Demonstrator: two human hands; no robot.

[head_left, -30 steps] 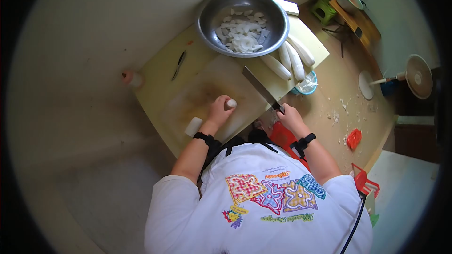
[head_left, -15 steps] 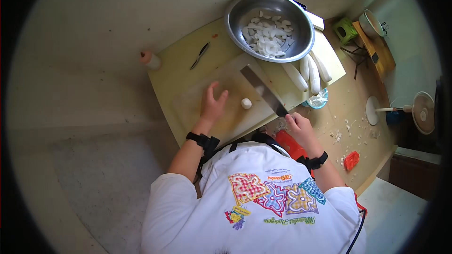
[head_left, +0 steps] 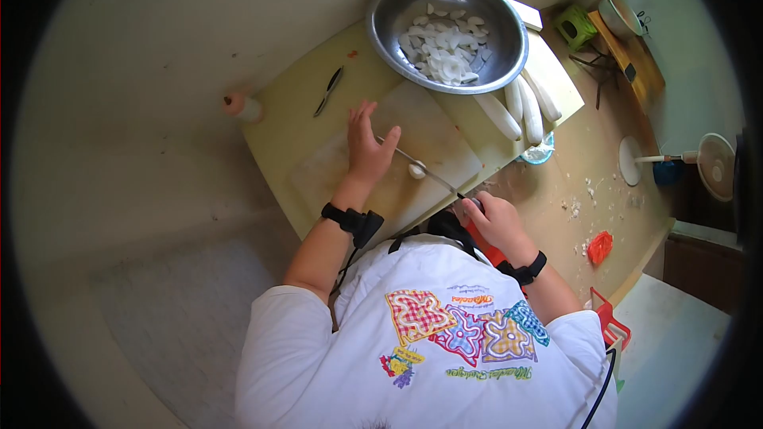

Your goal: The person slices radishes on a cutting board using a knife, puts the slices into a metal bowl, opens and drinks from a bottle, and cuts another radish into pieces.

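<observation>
My right hand is closed round the dark handle of a kitchen knife. Seen nearly edge-on, the blade lies across a small white vegetable piece on the pale cutting board. Whether it has cut into the piece I cannot tell. My left hand is open, thumb apart from the fingers, close to the blade's tip end and holding nothing. Beyond the board, a large metal bowl contains many white slices. Several long, peeled white vegetables lie beside the bowl.
A slim dark-and-silver tool lies on the yellowish table, left of the bowl. Near the wall stands a pink-topped bottle. A blue container sits below the table's right edge, with a fan farther right.
The knife has swung left and turned edge-on, over the white piece. My right hand moved slightly left and down. My left hand shifted up and right, toward the blade.
</observation>
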